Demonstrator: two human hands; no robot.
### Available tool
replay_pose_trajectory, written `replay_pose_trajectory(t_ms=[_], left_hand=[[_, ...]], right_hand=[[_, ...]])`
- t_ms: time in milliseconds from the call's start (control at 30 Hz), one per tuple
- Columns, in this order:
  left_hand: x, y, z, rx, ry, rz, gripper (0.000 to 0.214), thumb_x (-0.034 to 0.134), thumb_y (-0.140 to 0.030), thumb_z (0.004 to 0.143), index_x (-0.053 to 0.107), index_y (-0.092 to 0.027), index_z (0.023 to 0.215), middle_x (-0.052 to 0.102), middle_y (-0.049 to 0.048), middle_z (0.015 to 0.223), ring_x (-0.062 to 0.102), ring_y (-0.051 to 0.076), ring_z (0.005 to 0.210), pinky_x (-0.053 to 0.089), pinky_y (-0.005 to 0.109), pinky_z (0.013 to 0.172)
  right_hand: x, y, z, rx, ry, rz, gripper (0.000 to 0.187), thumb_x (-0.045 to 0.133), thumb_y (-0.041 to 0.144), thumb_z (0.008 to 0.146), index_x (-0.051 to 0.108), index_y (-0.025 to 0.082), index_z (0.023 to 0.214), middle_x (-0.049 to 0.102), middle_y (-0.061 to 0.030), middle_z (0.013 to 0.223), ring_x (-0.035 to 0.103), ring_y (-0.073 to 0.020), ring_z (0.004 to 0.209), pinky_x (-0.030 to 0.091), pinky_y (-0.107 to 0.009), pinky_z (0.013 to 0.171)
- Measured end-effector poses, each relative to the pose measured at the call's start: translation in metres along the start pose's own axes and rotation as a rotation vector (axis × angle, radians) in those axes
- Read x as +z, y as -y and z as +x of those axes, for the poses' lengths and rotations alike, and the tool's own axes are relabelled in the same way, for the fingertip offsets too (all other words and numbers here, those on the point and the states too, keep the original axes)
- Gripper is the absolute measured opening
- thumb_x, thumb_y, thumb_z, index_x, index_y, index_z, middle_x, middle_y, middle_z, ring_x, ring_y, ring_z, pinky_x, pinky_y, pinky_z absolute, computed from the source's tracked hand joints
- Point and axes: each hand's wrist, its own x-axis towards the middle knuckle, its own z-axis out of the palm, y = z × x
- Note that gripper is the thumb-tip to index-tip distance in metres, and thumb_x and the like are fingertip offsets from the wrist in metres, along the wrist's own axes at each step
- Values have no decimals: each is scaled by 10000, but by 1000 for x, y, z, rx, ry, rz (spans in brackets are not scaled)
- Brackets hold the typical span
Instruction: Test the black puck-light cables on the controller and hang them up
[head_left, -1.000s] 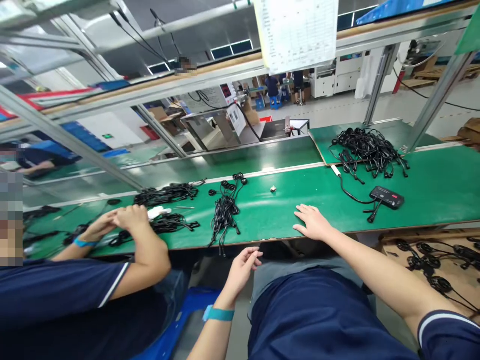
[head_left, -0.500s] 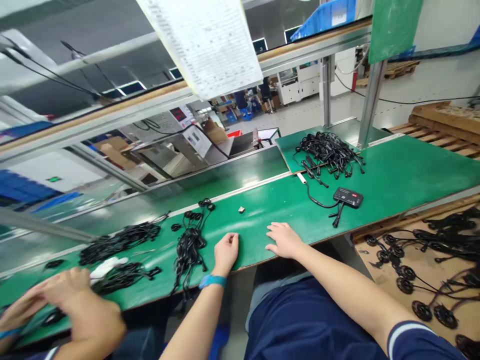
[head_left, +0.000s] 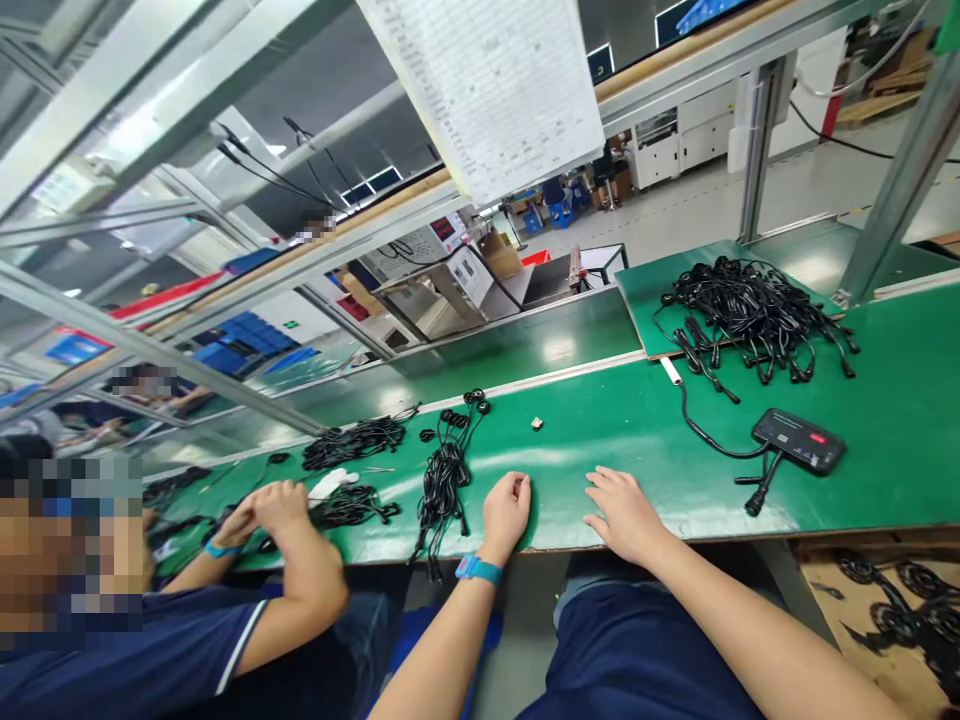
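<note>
My left hand (head_left: 505,510) rests on the front edge of the green table (head_left: 615,440), fingers curled into a loose fist with nothing seen in them; a blue wristband is on that wrist. My right hand (head_left: 621,508) lies flat beside it, fingers spread, holding nothing. A bundle of black cables (head_left: 444,470) lies just left of my left hand. A small metal part (head_left: 537,423) sits beyond both hands. A black box with a red mark (head_left: 799,441) and its cable lie to the right.
A big heap of black cables (head_left: 754,312) lies on a raised green board at the back right. A co-worker's hands (head_left: 262,508) handle cables at the left. Coiled black parts (head_left: 907,600) lie on cardboard at lower right. A paper sheet (head_left: 495,85) hangs overhead.
My left hand came up from below the table edge onto the table and closed. My right hand stayed flat. The view swung right, then back left.
</note>
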Motion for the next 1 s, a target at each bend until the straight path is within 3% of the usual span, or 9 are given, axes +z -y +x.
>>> replay_pose_trajectory(t_ms=[167,333,500,600,700,800,1000], left_hand=[[-1,2,-2,3,28,-41,285,490,-416,989,671,-212,904,625,10,669,620,199,661,436,303,674],[-5,1,-4,50,64,-75,258,504,-392,1005,679,-212,945,632,11,715,619,185,676,454,306,685],[-18,12,3,294,131,3,263,512,-332,1013,643,-186,1188,689,45,846,660,190,717,507,314,679],[-26,27,8,387,153,14,252,511,-318,1018,625,-192,1204,699,58,872,682,199,747,528,317,669],[-29,34,7,366,138,-21,217,512,-299,1019,613,-200,1184,696,62,884,696,213,784,547,328,671],[-27,26,1,325,169,-50,229,558,-290,991,594,-208,1202,702,68,933,704,240,825,570,363,688],[-35,12,3,330,277,-176,217,667,-260,904,607,-223,1109,688,68,905,689,274,810,591,416,668]], right_hand=[[1,7,2,28,-6,-74,414,620,278,962,649,153,1355,528,-149,1534,424,-301,1475,359,-512,1207],[11,12,17,55,-1,-262,543,578,390,988,557,137,1468,388,-174,1627,329,-329,1533,312,-543,1227],[26,3,58,44,-30,-373,585,541,484,999,549,144,1475,376,-166,1637,333,-329,1531,316,-533,1221],[33,-4,90,87,-87,-410,574,488,495,1022,554,139,1467,418,-162,1613,358,-319,1517,329,-528,1211],[37,-10,120,117,-106,-454,562,457,502,1031,579,136,1439,440,-164,1599,374,-323,1507,346,-533,1197],[38,-17,141,131,-120,-500,554,434,512,1037,593,145,1421,463,-158,1585,399,-321,1493,362,-533,1185],[28,-36,152,161,-186,-536,536,415,540,1036,611,177,1378,539,-128,1528,463,-307,1452,417,-523,1146]])
